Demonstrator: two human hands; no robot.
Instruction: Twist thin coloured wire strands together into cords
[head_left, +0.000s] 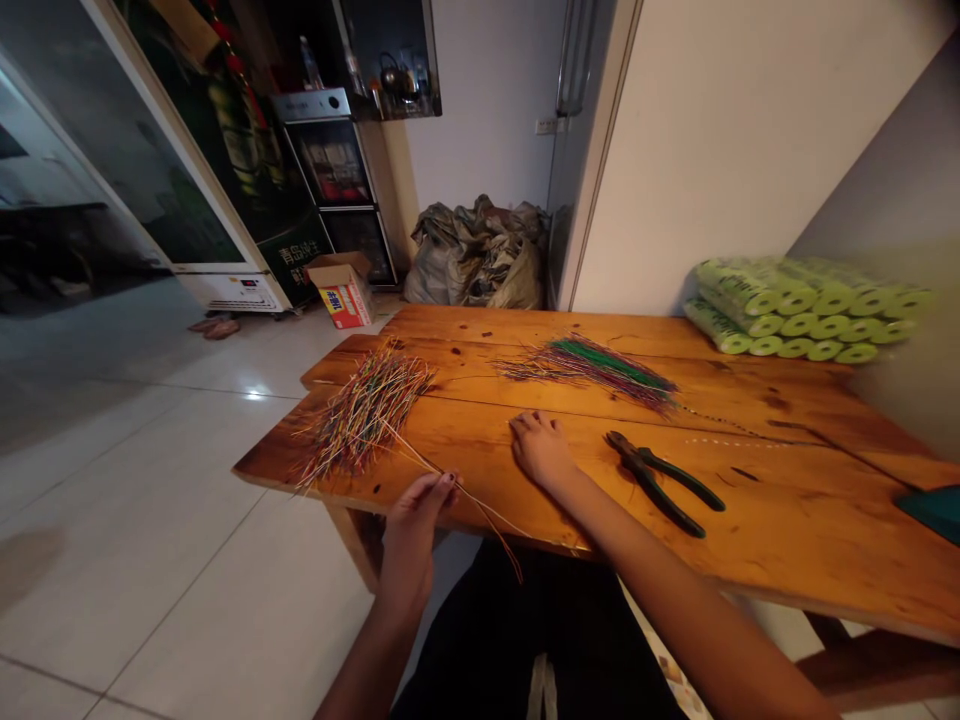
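Between thumb and fingers, my left hand [421, 510] pinches a few thin wires [491, 515] at the table's front edge. Their far ends reach toward a loose heap of multicoloured wires [367, 410] on the table's left end. My right hand [541, 448] lies on the wood, fingers stretched out, with nothing seen in it. To its right rest dark green-handled pliers [660, 480], jaws pointing away from me. Farther back lies a straighter bundle of coloured wires [600, 368] with a green band of strands along it.
The wooden table [795, 520] has an uneven left edge. Packed green rolls [810, 305] stand at its back right, and a teal object [934, 510] at the right edge. Beyond are stuffed sacks [480, 255], an open carton [343, 290] and a glass-door fridge [225, 200].
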